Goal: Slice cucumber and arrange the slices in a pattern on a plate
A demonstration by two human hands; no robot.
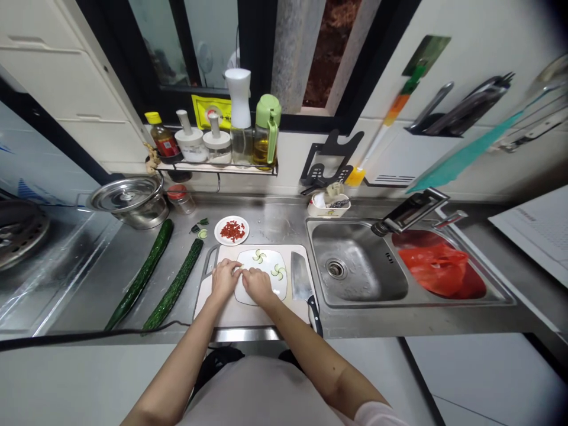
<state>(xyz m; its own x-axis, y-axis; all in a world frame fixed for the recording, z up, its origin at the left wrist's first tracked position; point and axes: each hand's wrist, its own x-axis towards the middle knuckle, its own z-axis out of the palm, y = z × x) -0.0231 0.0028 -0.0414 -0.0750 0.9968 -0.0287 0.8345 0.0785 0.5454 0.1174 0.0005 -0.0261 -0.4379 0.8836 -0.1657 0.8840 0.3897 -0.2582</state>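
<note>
Over the left side of a white plate (261, 294), my left hand (225, 277) and my right hand (257, 285) meet fingertip to fingertip. Both are closed in a pinch; whatever lies between the fingers is too small to make out. On the plate are two pinwheel shapes of thin cucumber slices, one at the top (259, 256) and one at the right (278, 272). Beneath the plate is a light cutting board (228, 316). A cleaver-like kitchen knife (302, 281) lies on the board's right side, its black handle reaching over the front edge.
Left of the board lie a whole cucumber (144, 275) and a cut one (177, 287). Behind it sit a small dish of red berries (232, 231) and cucumber scraps (202, 234). A sink (364, 266) is at right, a lidded steel pot (133, 201) at back left.
</note>
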